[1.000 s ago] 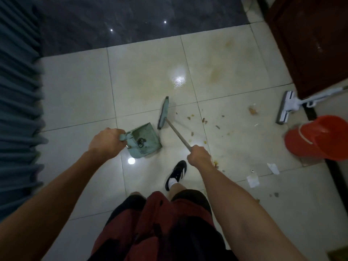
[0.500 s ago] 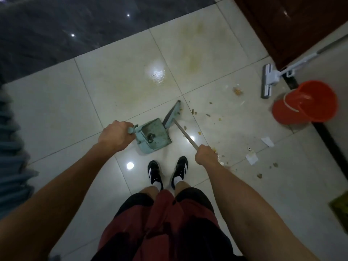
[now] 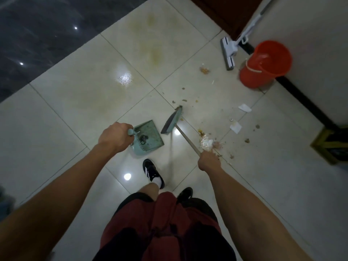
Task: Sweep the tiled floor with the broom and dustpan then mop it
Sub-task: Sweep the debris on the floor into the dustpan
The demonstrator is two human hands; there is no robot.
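My left hand grips the handle of a teal dustpan whose mouth faces right, low over the pale tiled floor. My right hand holds the thin handle of a teal broom; its head stands just right of the dustpan's mouth. Crumbs, scraps of paper and a crumpled wrapper lie scattered right of the broom. A white flat mop leans at the wall beside an orange bucket.
Yellowish stains mark the tiles ahead. Dark glossy flooring lies at the upper left, a dark wooden door at the top. A dark box with gold trim sits at the right edge. My shoe stands below the dustpan.
The view has swung left, so the mop, the bucket and the litter sit more towards the centre. The broom head has moved apart from the dustpan, towards the crumbs. One foot has stepped forward.
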